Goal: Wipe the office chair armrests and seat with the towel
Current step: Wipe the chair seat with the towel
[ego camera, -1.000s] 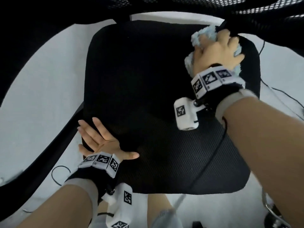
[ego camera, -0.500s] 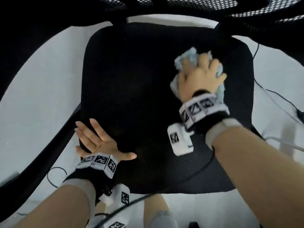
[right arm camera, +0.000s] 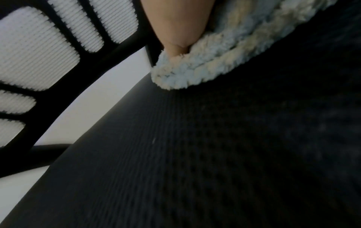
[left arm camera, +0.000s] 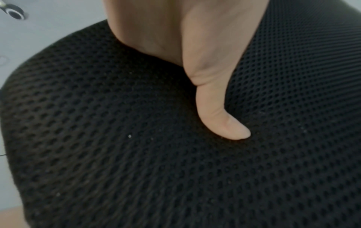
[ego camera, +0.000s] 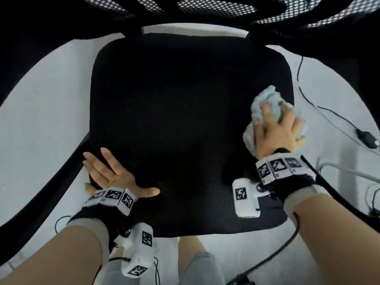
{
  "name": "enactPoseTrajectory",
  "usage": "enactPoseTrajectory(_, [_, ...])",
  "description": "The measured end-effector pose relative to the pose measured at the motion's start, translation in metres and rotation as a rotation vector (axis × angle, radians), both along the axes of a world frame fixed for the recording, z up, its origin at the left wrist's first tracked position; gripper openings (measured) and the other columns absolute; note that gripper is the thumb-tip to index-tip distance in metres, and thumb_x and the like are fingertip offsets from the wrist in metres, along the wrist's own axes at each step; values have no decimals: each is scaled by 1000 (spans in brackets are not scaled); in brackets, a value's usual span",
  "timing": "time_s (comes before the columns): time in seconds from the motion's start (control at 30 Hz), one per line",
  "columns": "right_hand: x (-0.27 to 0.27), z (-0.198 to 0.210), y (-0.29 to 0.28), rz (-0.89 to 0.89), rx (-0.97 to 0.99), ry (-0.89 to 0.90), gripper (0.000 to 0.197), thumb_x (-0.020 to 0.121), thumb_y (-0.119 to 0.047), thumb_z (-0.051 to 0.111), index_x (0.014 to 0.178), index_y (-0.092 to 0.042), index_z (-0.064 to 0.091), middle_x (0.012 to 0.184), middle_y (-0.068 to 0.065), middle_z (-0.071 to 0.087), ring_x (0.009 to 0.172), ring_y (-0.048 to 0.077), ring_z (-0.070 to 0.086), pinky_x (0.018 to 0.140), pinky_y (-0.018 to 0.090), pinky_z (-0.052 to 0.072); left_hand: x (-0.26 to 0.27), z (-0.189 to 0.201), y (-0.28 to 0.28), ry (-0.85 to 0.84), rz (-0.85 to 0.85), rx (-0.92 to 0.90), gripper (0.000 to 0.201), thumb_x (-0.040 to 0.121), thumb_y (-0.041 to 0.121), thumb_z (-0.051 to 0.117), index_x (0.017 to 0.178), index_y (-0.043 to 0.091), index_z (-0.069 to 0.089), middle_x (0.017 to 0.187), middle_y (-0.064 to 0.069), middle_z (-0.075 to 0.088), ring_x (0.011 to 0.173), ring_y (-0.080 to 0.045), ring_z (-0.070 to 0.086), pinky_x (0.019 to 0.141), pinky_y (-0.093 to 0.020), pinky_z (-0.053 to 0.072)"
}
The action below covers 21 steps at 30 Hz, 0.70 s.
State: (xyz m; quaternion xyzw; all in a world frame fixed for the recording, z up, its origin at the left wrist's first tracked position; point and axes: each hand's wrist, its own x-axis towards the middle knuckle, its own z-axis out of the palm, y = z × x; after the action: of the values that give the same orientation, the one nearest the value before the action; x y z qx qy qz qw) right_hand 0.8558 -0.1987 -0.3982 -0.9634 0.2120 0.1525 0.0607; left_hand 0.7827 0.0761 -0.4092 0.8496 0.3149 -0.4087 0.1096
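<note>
Towel (ego camera: 267, 103) on seat's (ego camera: 174, 99) right edge

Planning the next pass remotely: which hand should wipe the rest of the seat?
Right. The right hand already grips the bunched towel against the seat near its right edge. The left hand lies flat and empty on the front left corner, likely steadying the chair.
</note>
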Motion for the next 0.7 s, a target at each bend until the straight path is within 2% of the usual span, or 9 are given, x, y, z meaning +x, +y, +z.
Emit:
enactPoseTrajectory(0.07, [-8, -1, -6, -57, -11, 31, 49, 95, -45, 35, 141, -44, 22, 155, 0, 12, 138, 31, 14, 104, 56, 19, 1, 1, -1, 6, 9, -1, 159, 42, 57, 83, 132, 19, -43, 143, -14, -43, 137, -26, -33, 113, -56, -2])
enactPoseTrajectory(0.17, [-46, 0, 10, 59, 0, 61, 50, 96, -44, 28, 143, -45, 12, 156, -2, 6, 141, 31, 7, 105, 59, 15, 0, 3, 1, -30, -6, -6, 159, 41, 57, 83, 134, 20, -41, 145, -13, -41, 138, -26, -31, 113, -56, -1])
enactPoseTrajectory(0.3, [-97, 5, 31, 83, 118, 253, 54, 96, -43, 23, 141, -50, -6, 154, -11, -13, 140, 22, -14, 110, 59, 2, -2, 10, 4, -17, -47, -18, 157, 44, 58, 82, 134, 19, -41, 145, -14, -42, 138, -26, -31, 114, -55, 1])
enactPoseTrajectory(0.43, [-135, 6, 72, 137, 261, 347, 61, 98, -35, 27, 135, -53, -17, 151, -17, -24, 137, 18, -23, 109, 61, -7, -8, 13, 7, -87, -104, -41, 153, 44, 60, 79, 139, 19, -34, 148, -15, -36, 141, -27, -26, 113, -55, 5])
enactPoseTrajectory(0.5, [-148, 3, 95, 314, 271, 344, 74, 94, -30, 41, 136, -52, -16, 150, -17, -21, 135, 19, -18, 107, 65, 1, -13, 13, 11, -123, -123, -50, 151, 45, 59, 79, 141, 19, -30, 149, -15, -34, 142, -28, -23, 113, -54, 7])
enactPoseTrajectory(0.57, [-164, 1, 115, 626, 228, 240, 85, 77, -34, 65, 141, -43, 10, 151, -12, 5, 135, 24, 8, 99, 67, 23, -18, 13, 15, -179, -150, -51, 148, 45, 59, 79, 143, 20, -25, 151, -14, -30, 143, -28, -19, 113, -53, 11])
enactPoseTrajectory(0.6, [-163, 2, 118, 805, 220, 225, 88, 68, -38, 72, 139, -41, 20, 150, -11, 16, 133, 24, 20, 97, 65, 28, -22, 14, 19, -209, -164, -51, 145, 47, 59, 78, 144, 22, -22, 152, -13, -28, 144, -27, -16, 113, -52, 13])
enactPoseTrajectory(0.67, [-144, -5, 111, 1150, 202, 220, 82, 72, -40, 68, 140, -41, 22, 151, -11, 24, 136, 25, 27, 102, 60, 23, -28, 14, 28, -231, -184, -79, 138, 53, 53, 79, 145, 25, -19, 153, -10, -27, 144, -25, -15, 112, -51, 16])
enactPoseTrajectory(0.7, [-127, -9, 98, 1218, 120, 195, 72, 78, -38, 59, 140, -41, 22, 150, -10, 30, 136, 25, 31, 104, 59, 26, -30, 14, 33, -231, -192, -106, 136, 56, 47, 81, 145, 26, -19, 153, -9, -28, 144, -25, -15, 112, -52, 17])
